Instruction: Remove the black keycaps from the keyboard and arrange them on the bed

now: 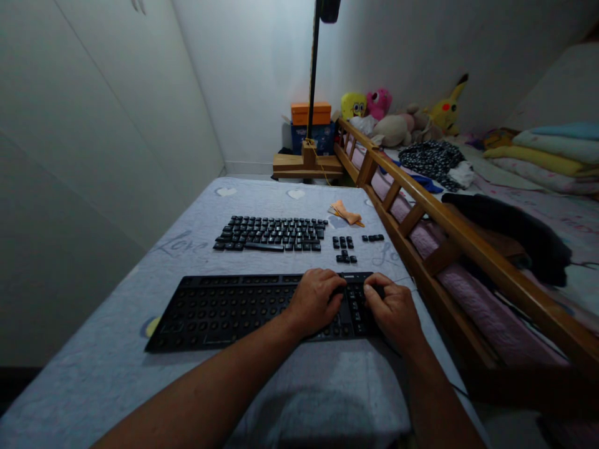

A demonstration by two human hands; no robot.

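Note:
A black keyboard (219, 312) lies across the cloth-covered table, most of its keycaps off and the round key mounts bare. Keycaps remain on the number pad (358, 315) at its right end. My left hand (316, 302) is curled against the keyboard, just left of the number pad. Over the number pad's upper right, my right hand (395, 308) has thumb and forefinger pressed together; anything between them is too small to make out. Behind the keyboard, loose black keycaps (274, 234) are laid out in keyboard order, with smaller groups of keycaps (343, 242) to their right.
An orange cloth-like piece (346, 212) lies near the table's far right. Along the right side runs a wooden bed rail (421, 196), with bedding and plush toys beyond. A stand (309, 153) and an orange box (311, 113) are at the back. White cabinet doors (116, 156) rise at left.

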